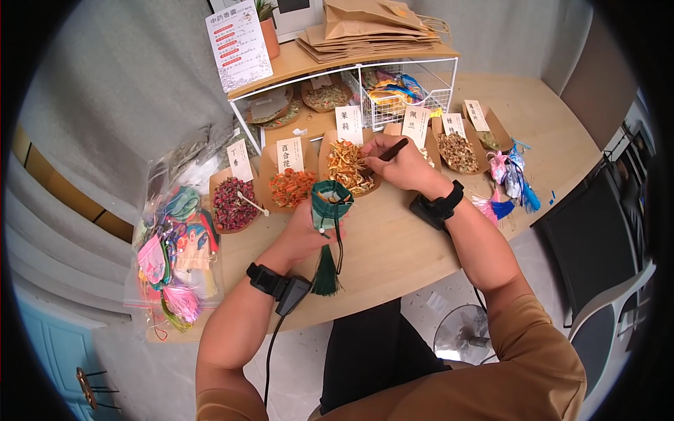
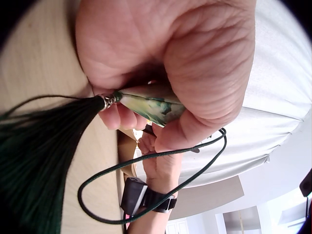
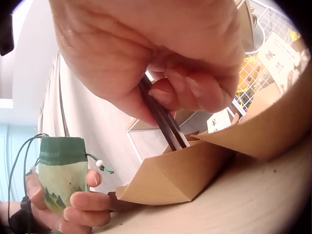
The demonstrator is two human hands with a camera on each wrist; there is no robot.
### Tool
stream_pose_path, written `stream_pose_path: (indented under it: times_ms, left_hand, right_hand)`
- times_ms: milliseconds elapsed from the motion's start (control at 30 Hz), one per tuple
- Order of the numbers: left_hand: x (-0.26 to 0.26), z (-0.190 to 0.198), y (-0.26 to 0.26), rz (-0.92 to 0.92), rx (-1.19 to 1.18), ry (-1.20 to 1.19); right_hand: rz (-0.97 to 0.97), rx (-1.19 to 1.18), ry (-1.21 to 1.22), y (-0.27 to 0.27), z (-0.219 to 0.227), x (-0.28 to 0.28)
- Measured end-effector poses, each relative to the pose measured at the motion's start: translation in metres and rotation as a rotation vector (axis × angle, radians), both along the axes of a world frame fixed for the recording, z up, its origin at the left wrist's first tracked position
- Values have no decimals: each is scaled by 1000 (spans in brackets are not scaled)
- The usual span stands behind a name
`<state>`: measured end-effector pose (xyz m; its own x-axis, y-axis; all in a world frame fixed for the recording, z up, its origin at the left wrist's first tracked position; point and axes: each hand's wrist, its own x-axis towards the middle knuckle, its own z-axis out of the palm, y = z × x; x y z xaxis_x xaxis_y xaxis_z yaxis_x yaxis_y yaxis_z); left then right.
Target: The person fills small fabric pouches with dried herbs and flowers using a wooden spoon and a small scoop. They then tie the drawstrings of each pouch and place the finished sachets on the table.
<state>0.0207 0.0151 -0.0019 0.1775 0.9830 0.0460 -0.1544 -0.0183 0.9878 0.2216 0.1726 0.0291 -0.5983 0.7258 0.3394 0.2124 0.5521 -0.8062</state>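
Note:
My left hand (image 1: 304, 235) grips a small green drawstring pouch (image 1: 330, 203), its mouth facing up and some filling showing inside. A dark green tassel (image 1: 325, 274) hangs from its bottom, and a looped cord (image 2: 156, 155) trails beside it. My right hand (image 1: 404, 167) holds slim dark brown tongs (image 3: 163, 117), two parallel arms pointing down. Their lower ends go behind the near wall of a kraft paper tray (image 3: 168, 178), which holds yellow-orange dried flowers (image 1: 349, 165). The tips are hidden there. The pouch stands just left of and nearer than this tray.
More paper trays hold orange petals (image 1: 291, 188), dark red buds (image 1: 236, 203) with a pale stick (image 1: 253, 203), and brown pieces (image 1: 458, 152). Tasselled sachets (image 1: 509, 175) lie at right; a plastic bag of pouches (image 1: 179, 245) lies left. A shelf (image 1: 295, 63) stands behind.

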Motion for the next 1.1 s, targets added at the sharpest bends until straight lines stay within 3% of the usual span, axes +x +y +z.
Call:
stream_pose_path:
  times_ms: [133,433,633,833,967,1067,1100]
  left_hand:
    - [0,2,-1,-14,-16,-45]
    - [0,0,0,15,-4,26]
    - [-1,-1,2,8,29,36]
    - [1,3,0,13,8,31]
    - [0,2,0,0,-14,43]
    - [-1,6,0,-28,-44,37]
    - [-1,7,-1,-26,-44,34]
  right_hand:
    - [-10,-14,35,2,0,0]
    - [68,-322,360,-6,14,-2]
    - [459,-619,595,-21,27,3]
    - [459,-540,402,-34,19,-4]
    - [378,-572,478,-24,18,-2]
    - [68,-108,262,-16,18,-3]
    - [46,-113,202,-12,16,-3]
